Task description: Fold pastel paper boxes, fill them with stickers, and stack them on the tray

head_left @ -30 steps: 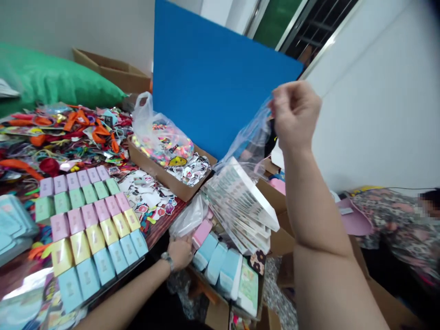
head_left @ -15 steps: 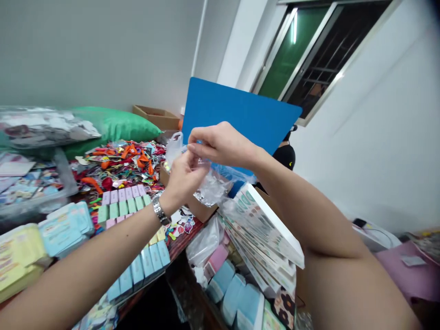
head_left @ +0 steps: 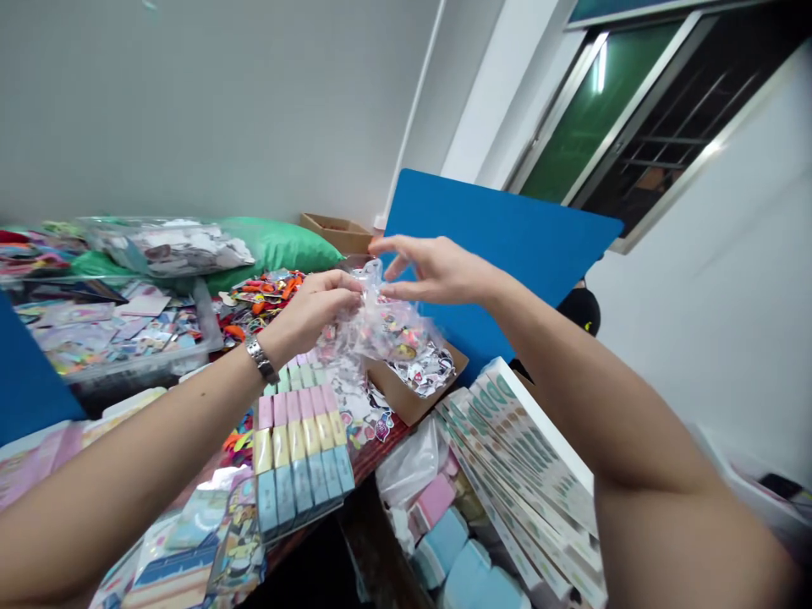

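My left hand [head_left: 317, 309], with a metal watch on its wrist, pinches the gathered top of a clear plastic bag [head_left: 397, 326]. Small colourful pieces show through the bag. Just to the right of the bag's top, my right hand [head_left: 437, 269] has its fingers spread with nothing between them; whether a fingertip touches the plastic I cannot tell. Under the bag stands a small cardboard box [head_left: 406, 402] holding many cut-out stickers [head_left: 435, 370]. In front of my left hand sits a block of pink, yellow and blue small packs [head_left: 304, 448].
A blue partition [head_left: 507, 241] rises behind the hands. To the left are a clear tub [head_left: 152, 364] of cards, a green bag [head_left: 279, 245] and heaped colourful trinkets [head_left: 270, 292]. At lower right, printed sheets [head_left: 520, 474] stick out beside blue packs [head_left: 473, 567].
My hands have come apart; the right one has let go and spread its fingers. The bag now shows lower, over the box. The view has swung left.
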Available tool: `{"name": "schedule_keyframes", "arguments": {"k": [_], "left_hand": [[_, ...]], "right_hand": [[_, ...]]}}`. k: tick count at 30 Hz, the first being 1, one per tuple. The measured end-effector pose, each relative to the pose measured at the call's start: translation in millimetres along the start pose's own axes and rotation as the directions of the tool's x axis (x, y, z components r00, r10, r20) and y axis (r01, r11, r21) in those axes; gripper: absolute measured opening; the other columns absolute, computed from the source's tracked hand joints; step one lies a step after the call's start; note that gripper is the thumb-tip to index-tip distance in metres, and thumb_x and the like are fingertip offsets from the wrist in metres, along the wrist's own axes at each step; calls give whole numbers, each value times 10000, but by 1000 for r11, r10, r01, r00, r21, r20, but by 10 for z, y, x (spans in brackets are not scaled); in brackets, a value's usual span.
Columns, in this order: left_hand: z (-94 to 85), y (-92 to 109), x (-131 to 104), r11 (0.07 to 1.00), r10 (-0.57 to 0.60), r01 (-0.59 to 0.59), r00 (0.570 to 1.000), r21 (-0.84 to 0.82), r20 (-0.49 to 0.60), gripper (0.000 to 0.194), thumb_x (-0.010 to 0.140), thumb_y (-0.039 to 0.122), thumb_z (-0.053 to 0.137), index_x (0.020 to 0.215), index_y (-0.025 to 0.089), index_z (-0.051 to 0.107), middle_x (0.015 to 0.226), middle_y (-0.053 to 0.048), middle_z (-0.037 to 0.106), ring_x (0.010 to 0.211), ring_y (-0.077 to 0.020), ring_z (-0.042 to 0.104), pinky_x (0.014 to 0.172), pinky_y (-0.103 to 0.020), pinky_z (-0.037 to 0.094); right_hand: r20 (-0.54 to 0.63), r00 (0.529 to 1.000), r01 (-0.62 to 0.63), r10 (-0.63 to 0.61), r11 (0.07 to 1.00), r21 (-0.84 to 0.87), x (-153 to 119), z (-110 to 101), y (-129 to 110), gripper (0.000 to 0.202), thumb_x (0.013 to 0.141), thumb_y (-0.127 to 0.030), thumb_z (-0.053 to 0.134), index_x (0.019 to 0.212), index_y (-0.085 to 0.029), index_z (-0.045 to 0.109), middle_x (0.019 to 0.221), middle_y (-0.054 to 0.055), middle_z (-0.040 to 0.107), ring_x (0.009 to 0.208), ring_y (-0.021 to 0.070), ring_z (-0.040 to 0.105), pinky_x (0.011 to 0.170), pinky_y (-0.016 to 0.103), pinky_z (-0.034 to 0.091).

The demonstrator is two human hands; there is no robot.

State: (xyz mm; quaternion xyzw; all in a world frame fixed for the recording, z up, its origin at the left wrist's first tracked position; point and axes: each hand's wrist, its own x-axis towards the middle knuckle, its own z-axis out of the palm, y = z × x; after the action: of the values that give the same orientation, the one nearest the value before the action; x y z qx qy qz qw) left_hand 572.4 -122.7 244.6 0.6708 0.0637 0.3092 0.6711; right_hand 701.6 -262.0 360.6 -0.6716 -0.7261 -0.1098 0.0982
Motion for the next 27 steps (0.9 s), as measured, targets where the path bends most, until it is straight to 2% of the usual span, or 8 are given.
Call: {"name": "schedule_keyframes", "arguments": {"k": [3, 7, 12, 16, 19, 21, 24, 27], "left_hand": [[-100, 116, -61, 981, 54, -92, 976, 171, 212, 176, 706, 288, 653, 816, 151, 638, 724, -2, 609, 654, -105, 548, 587, -222, 426], [-216, 118, -175, 806, 52, -371, 821, 462, 569, 313, 857, 455, 568, 977, 184, 667, 942, -47, 674, 839, -162, 625, 748, -290, 508], [-274, -50, -348, 367, 198, -546, 837, 753, 510, 710, 830, 641, 568, 1327, 137, 529, 1406, -202, 498, 1264, -334, 513, 1042, -479, 445], [-426, -103, -513, 493, 386, -586, 810, 644, 441, 492, 932, 499, 509, 1311, 190, 555, 1342, -125, 585, 1247, -226, 554, 1033, -370, 480], [-586, -88, -565, 529, 666, -482, 746, 699, 9, 243, 934, 370, 545, 1066, 224, 687, 1163, -69, 644, 1144, -185, 594, 1011, -377, 493], [-661, -88, -516, 545, 686, -361, 711, 757, -155, 229, 854, 369, 657, 1030, 235, 715, 1343, -86, 526, 1301, -247, 485, 1113, -480, 401], [-697, -133, -328, 692, 497, -298, 857, 657, -135, 325, 819, 408, 686, 1110, 266, 713, 1523, -79, 359, 1460, -314, 282, 1172, -550, 294], [-685, -214, -120, 859, 340, -294, 940, 420, -37, 320, 868, 415, 606, 1089, 213, 723, 1287, -107, 612, 1253, -264, 548, 1038, -468, 475]], "right_hand": [[-89, 996, -32, 21, 992, -123, 72, 33, 49, 181, 883, -223, 554, 972, -187, 707, 819, 2, 693, 715, 103, 584, 703, 252, 405], [-327, 945, -19, -7, 997, -78, 156, -31, 116, 191, 901, -203, 520, 971, -188, 696, 806, -2, 677, 747, 119, 597, 732, 271, 438], [-517, 852, 76, 79, 959, 273, 240, 20, 137, 175, 922, -233, 513, 1029, -197, 646, 886, 11, 656, 773, 123, 625, 709, 272, 503], [-494, 864, 195, 94, 843, 502, 222, 157, 111, 165, 892, -242, 560, 1036, -218, 635, 977, 14, 662, 905, 142, 644, 817, 307, 540], [-430, 898, 222, 91, 750, 623, 175, 243, 13, 154, 863, -239, 562, 985, -217, 654, 997, 15, 679, 955, 154, 651, 891, 351, 537], [-377, 922, 229, 86, 664, 711, 169, 292, -98, 155, 848, -242, 553, 957, -214, 660, 1009, 20, 687, 968, 160, 657, 914, 367, 533], [-274, 959, 200, 76, 503, 840, 206, 365, -284, 178, 836, -252, 523, 950, -207, 653, 1010, 30, 695, 944, 159, 666, 925, 371, 535], [-181, 982, 149, 58, 354, 923, 236, 428, -390, 199, 814, -275, 514, 955, -205, 637, 994, 40, 701, 945, 171, 670, 939, 389, 538]]}}
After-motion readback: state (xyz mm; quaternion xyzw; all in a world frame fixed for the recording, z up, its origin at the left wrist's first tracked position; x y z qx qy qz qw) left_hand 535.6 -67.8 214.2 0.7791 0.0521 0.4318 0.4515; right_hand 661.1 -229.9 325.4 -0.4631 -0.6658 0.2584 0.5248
